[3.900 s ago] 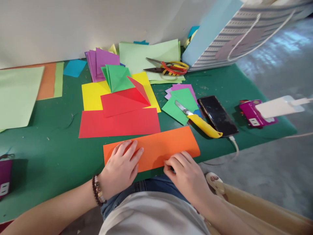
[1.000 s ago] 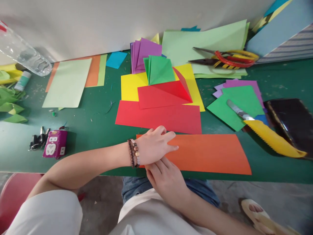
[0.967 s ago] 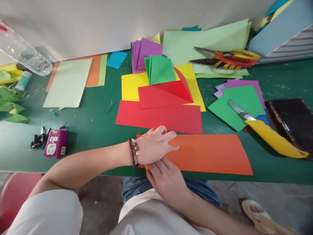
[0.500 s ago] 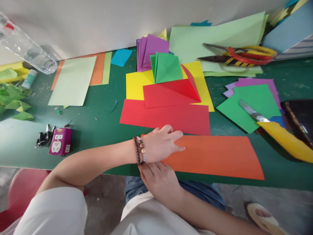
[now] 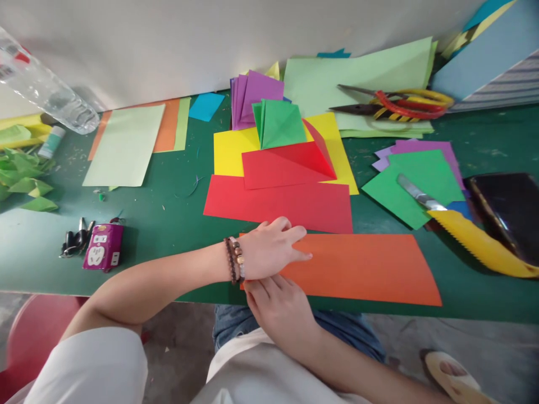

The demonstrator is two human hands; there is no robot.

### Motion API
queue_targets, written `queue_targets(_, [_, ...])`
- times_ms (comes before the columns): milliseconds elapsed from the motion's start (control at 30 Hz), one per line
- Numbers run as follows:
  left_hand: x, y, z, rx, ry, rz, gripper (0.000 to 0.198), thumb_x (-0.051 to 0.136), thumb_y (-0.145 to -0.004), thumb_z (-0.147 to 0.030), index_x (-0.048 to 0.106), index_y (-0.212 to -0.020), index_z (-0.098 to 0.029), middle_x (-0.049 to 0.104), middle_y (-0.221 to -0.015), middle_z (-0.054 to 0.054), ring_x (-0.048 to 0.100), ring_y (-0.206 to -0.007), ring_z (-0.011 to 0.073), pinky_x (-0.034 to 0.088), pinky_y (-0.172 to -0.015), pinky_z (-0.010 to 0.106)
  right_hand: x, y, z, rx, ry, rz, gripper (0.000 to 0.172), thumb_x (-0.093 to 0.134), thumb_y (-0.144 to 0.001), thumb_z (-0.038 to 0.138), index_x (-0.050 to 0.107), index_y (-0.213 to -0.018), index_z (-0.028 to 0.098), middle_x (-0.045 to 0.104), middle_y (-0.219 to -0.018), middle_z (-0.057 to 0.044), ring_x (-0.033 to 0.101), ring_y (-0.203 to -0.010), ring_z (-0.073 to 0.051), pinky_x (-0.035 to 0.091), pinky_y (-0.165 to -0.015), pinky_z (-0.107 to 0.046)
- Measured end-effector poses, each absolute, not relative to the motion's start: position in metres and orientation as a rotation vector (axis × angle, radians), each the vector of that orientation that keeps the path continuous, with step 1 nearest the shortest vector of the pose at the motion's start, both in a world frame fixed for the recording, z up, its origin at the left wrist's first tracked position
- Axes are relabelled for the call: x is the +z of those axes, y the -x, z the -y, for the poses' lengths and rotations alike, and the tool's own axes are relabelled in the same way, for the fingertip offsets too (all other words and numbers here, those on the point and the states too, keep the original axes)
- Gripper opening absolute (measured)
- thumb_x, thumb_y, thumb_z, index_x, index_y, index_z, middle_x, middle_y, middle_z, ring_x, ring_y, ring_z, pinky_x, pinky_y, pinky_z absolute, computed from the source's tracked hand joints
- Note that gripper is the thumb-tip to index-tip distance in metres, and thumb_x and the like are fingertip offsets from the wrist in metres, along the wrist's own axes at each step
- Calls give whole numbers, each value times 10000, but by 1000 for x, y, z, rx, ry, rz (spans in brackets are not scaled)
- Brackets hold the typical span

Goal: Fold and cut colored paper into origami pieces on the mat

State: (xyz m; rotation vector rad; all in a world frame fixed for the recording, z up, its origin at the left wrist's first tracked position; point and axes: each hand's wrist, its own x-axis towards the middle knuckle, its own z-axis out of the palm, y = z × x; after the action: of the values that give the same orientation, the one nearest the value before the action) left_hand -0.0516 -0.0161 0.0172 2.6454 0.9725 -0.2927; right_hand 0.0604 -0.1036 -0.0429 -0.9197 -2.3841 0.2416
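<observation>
Nearest: orange paper sheet at near edge of green table; left hand pressed flat on its left end, fingers together; right hand at its near corner, fingertips hidden, grip unclear; red sheet just beyond; purple adaptor, markings unreadable.

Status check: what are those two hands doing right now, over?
Left hand flat on orange paper. Right hand at its near edge. Red sheet just beyond.

Orange paper: a plain, long rectangle lying flat on the green surface along its near edge, long side left to right. Far edge just beside the red sheet; left end hidden under the left hand.
</observation>
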Motion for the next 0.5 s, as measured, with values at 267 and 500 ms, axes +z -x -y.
queue_targets(267, [19,60,23,-156,-2679,-1012,441,433,-937,-113,523,-1323,-306,502,-1271,76,431,-1164,239,447,-946,390,-21,-80,93,435,752,2397,97,524,-898,212,613,-861,221,627,-748,-6,565,-705,-149,449,-650,-278])
queue_targets(500, [16,65,51,-11,-2639,-1165,505,586,-878,-244,467,-1365,-303,436,-1451,55,382,-1330,269,428,-1028,428,-5,-247,59,14,1638,1968,231,564,-896,360,604,-1066,209,627,-847,-62,608,-709,-180,496,-583,-291])
